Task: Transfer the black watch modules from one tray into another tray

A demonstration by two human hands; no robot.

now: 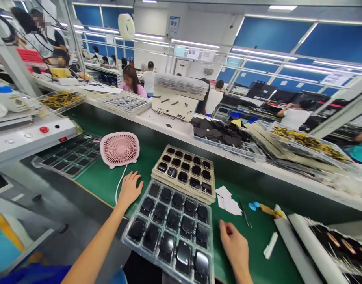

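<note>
My left hand (131,190) lies on the green mat with its fingers spread, left of the clear plastic tray (169,196) and holding nothing. That tray holds several dark, glossy, rounded-square pieces and juts over the near table edge. Behind it sits a stack of beige trays (183,188), filled with similar dark pieces. My right hand (235,244) rests to the right of the clear tray, its fingers curled in, and no object shows at the fingertips. Beyond it lie white paper pieces (228,201) and tweezers (245,213).
A pink fan (120,150) stands behind my left hand, its white cable running toward me. Further left lies another clear tray (71,157). On the shelf ahead is a bin of black pieces (219,132). A white roll (316,248) lies at right. Other people sit beyond.
</note>
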